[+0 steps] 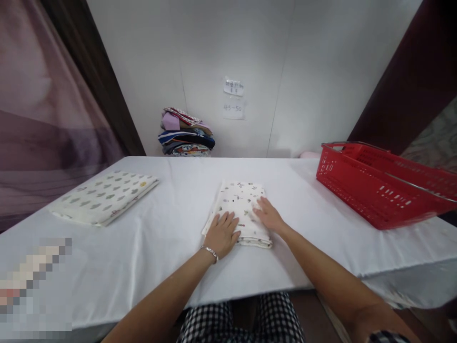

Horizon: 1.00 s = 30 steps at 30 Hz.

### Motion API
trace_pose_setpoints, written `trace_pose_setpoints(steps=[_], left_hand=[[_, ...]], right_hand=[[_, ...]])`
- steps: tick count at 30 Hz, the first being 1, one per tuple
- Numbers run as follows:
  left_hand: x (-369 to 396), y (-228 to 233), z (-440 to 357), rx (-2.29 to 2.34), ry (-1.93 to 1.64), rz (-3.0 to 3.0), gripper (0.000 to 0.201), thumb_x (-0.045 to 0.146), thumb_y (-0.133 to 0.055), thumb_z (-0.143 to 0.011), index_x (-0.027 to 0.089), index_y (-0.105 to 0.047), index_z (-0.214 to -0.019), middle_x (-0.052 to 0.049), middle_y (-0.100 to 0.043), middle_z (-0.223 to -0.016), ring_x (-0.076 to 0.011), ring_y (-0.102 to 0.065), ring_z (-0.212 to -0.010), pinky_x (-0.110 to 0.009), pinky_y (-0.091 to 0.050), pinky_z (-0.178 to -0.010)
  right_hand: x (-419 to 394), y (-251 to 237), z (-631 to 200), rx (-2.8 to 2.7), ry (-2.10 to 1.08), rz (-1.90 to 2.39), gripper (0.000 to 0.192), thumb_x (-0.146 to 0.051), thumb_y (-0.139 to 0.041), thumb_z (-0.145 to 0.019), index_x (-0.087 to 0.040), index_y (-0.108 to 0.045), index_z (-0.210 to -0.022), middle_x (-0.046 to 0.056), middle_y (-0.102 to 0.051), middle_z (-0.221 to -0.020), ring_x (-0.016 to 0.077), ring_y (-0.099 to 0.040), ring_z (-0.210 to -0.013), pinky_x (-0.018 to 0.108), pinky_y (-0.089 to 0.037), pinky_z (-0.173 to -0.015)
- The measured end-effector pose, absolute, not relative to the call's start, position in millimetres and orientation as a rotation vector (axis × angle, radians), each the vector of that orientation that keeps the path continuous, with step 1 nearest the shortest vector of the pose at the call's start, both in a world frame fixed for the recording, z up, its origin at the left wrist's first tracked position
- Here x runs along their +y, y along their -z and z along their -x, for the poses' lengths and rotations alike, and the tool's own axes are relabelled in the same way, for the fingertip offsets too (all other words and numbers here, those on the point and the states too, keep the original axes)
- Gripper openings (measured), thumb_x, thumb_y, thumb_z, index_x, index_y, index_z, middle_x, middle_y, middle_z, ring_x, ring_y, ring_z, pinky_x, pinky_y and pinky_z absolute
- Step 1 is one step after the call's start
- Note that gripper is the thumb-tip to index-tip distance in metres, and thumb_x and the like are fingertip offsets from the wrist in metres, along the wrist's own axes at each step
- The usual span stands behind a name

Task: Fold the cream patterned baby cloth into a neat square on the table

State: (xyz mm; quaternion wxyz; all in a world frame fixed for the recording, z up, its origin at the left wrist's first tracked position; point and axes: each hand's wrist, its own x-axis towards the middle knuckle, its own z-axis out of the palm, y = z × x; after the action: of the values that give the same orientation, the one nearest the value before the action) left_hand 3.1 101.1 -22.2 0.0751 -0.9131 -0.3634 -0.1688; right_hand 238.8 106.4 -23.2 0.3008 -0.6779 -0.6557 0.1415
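Here, head view: folded printed cloth [237,202] lies centrally on the white desk [171,257]. Left hand [223,234] lies flat on its near-left part, apparently to steady it; right hand [270,215], apart, rests spread at its right edge, probably squaring layers. Neither clamps.

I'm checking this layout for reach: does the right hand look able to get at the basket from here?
Probably yes: only tablecloth shows between the right hand and the basket. The hand rests flat on the cloth, seemingly gripping nothing.
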Motion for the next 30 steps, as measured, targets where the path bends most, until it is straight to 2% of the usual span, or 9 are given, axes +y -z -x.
trace_pose_setpoints(steps=[4, 8, 12, 15, 19, 22, 25, 28, 30], left_hand=[[99.2, 19.4, -3.4, -1.093, 0.508, 2.735, 0.044, 0.041, -0.033, -0.089, 0.021, -0.048, -0.125, -0.006, -0.044, -0.136, -0.0242, -0.034, -0.127, -0.046, -0.024, -0.105], [98.4, 20.3, -4.5, -1.104, 0.526, 2.726, 0.043, 0.041, -0.033, -0.089, 0.022, -0.047, -0.126, -0.006, -0.044, -0.135, -0.0245, -0.034, -0.127, -0.047, -0.023, -0.105], [96.4, 20.6, -11.7, -1.156, 0.478, 2.753, 0.045, 0.041, -0.036, -0.089, 0.02, -0.045, -0.128, -0.007, -0.042, -0.137, -0.0254, -0.032, -0.128, -0.047, -0.021, -0.107], [93.9, 16.5, -15.0, -1.177, 0.442, 2.781, 0.049, 0.044, -0.037, -0.088, 0.019, -0.043, -0.129, -0.007, -0.04, -0.138, -0.0259, -0.03, -0.129, -0.047, -0.02, -0.107], [96.6, 6.9, -6.0, -1.189, 0.464, 2.821, 0.051, 0.052, -0.035, -0.087, 0.021, -0.047, -0.125, -0.006, -0.04, -0.138, -0.0252, -0.03, -0.13, -0.048, -0.02, -0.108], [106.7, 7.1, 6.7, -1.295, 0.503, 2.808, 0.049, 0.051, -0.036, -0.087, 0.022, -0.047, -0.125, -0.006, -0.039, -0.139, -0.0251, -0.028, -0.131, -0.051, -0.018, -0.107], [118.1, 16.0, 16.2, -1.365, 0.537, 2.881, 0.05, 0.049, -0.039, -0.086, 0.022, -0.045, -0.127, -0.006, -0.036, -0.141, -0.0239, -0.025, -0.132, -0.047, -0.025, -0.106], [123.4, 24.3, 22.2, -1.409, 0.706, 2.957, 0.047, 0.044, -0.04, -0.087, 0.019, -0.046, -0.126, -0.006, -0.033, -0.143, -0.0213, -0.021, -0.134, -0.04, -0.028, -0.106], [122.8, 25.5, 26.3, -1.625, 0.898, 2.88, 0.043, 0.039, -0.04, -0.087, 0.018, -0.048, -0.124, -0.007, -0.036, -0.141, -0.0199, -0.028, -0.131, -0.036, -0.03, -0.106]], right_hand=[[156.7, 25.3, -255.3, -1.391, -0.412, 1.89, 0.067, -0.041, -0.056, -0.074, -0.014, -0.039, -0.132, 0.017, -0.044, -0.131, 0.0293, -0.044, -0.119, 0.045, -0.038, -0.095], [195.5, 34.4, -259.3, -1.336, -0.43, 1.865, 0.075, -0.028, -0.064, -0.063, -0.013, -0.038, -0.132, 0.016, -0.051, -0.123, 0.0286, -0.05, -0.112, 0.042, -0.04, -0.093], [217.1, 32.2, -264.7, -1.373, -0.361, 1.859, 0.07, -0.023, -0.062, -0.063, -0.014, -0.043, -0.129, 0.013, -0.05, -0.125, 0.0273, -0.046, -0.116, 0.041, -0.036, -0.097], [217.4, 21.5, -263.8, -1.464, -0.423, 2.017, 0.067, -0.028, -0.055, -0.071, -0.015, -0.036, -0.134, 0.012, -0.046, -0.13, 0.0264, -0.044, -0.118, 0.037, -0.036, -0.096], [184.1, 8.8, -243.6, -1.723, -0.247, 2.18, 0.058, -0.035, -0.044, -0.082, -0.017, -0.032, -0.136, 0.012, -0.023, -0.145, 0.0284, -0.022, -0.132, 0.042, -0.027, -0.102], [145.6, 7.0, -223.4, -2.08, -0.151, 2.004, 0.057, -0.046, -0.035, -0.087, -0.02, -0.031, -0.137, 0.008, -0.016, -0.148, 0.0257, -0.008, -0.135, 0.045, -0.012, -0.106], [119.1, 5.3, -212.1, -2.292, -0.247, 1.916, 0.057, -0.052, -0.028, -0.088, -0.021, -0.033, -0.136, 0.006, -0.018, -0.148, 0.0237, -0.009, -0.136, 0.045, -0.004, -0.107], [108.0, -1.3, -210.0, -2.264, -0.363, 1.946, 0.054, -0.049, -0.031, -0.088, -0.02, -0.038, -0.134, 0.006, -0.02, -0.147, 0.0237, -0.011, -0.135, 0.045, -0.003, -0.107], [102.3, -6.3, -210.0, -2.217, -0.4, 1.906, 0.05, -0.046, -0.033, -0.088, -0.021, -0.043, -0.13, 0.006, -0.026, -0.145, 0.0232, -0.013, -0.135, 0.044, -0.006, -0.107]])
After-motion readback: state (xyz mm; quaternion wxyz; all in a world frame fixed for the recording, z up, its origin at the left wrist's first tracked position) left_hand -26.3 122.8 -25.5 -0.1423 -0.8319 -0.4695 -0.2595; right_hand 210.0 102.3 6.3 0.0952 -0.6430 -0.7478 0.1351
